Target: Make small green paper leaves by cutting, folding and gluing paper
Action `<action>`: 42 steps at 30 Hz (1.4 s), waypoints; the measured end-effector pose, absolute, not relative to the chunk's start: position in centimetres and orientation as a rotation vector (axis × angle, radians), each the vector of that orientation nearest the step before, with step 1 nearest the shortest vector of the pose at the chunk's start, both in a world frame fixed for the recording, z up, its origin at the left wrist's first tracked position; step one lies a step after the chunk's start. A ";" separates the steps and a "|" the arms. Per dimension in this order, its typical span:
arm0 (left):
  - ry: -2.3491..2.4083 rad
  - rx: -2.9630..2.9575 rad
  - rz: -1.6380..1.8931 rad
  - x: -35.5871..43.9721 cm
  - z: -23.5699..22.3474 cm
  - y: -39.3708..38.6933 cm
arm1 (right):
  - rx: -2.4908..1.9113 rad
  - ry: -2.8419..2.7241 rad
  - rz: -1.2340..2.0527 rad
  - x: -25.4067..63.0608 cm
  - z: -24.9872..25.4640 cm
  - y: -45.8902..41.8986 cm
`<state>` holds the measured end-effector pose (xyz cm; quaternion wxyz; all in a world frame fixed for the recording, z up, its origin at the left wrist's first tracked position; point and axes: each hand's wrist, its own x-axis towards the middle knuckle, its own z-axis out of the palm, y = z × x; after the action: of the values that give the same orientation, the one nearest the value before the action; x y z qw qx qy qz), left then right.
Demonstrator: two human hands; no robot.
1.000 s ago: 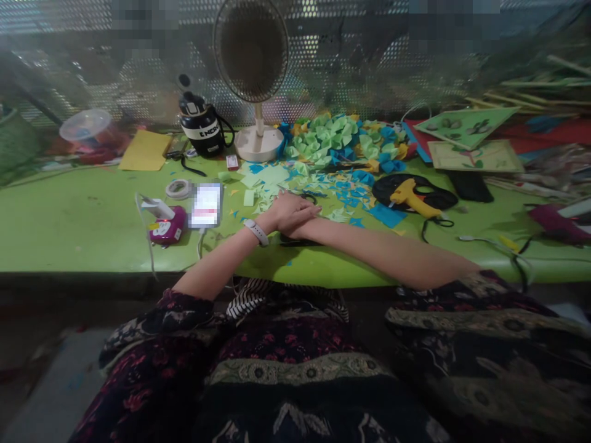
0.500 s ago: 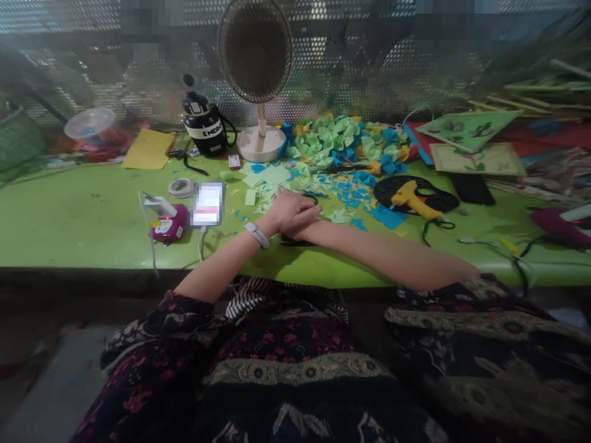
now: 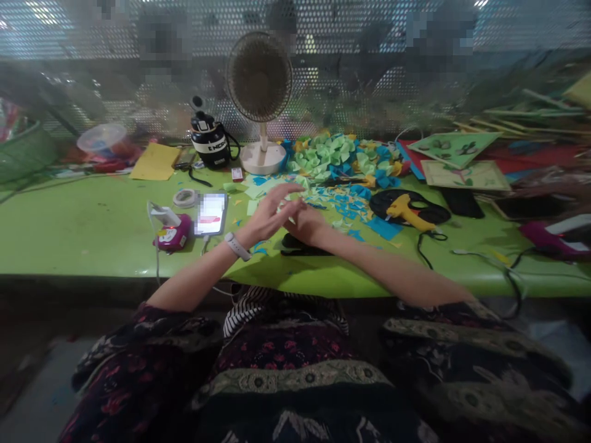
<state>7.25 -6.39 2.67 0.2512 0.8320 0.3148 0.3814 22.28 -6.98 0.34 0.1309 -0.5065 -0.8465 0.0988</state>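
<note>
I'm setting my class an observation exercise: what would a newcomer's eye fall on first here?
Probably the heap of green, blue and yellow paper pieces at the back of the green table, just right of the fan. Next might come the lit phone, left of the left hand, and the yellow glue gun, right of the right hand.

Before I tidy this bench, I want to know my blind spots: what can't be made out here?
All in the head view:
Right hand: fingers partly hidden by the left hand.
Dark object: partly covered by the right hand; its kind is unclear.
Phone: screen pixelated.
Far-right purple device: cut off by the right edge.
Green basket: cut off by the left edge.
</note>
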 end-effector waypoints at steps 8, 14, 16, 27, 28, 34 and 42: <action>1.105 1.885 0.526 2.7 -1.9 -8.2 | -1.195 -2.506 0.428 26.9 -0.2 -10.3; 0.984 1.813 0.459 3.5 -2.5 -8.3 | -1.215 -2.539 0.484 27.3 -0.9 -10.8; 0.981 1.795 0.450 3.6 -2.7 -8.0 | -1.214 -2.528 0.467 27.2 -0.9 -11.1; 0.927 1.778 0.499 3.8 -1.4 -7.5 | -1.294 -2.369 0.286 28.6 0.2 -10.5; 0.923 1.777 0.526 3.7 -1.1 -7.3 | -1.323 -2.320 0.247 29.2 0.6 -10.0; 0.926 1.670 0.628 3.8 -1.1 -5.4 | -1.631 -2.040 0.025 32.8 1.8 -4.9; 0.983 1.392 0.538 4.3 -0.2 -4.0 | -1.926 -2.027 -0.018 33.8 -0.5 -1.1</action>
<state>4.31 -4.03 -0.19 0.6266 0.6070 0.4287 0.2348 33.77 -1.08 -0.50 0.1720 -0.6784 -0.7142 -0.0064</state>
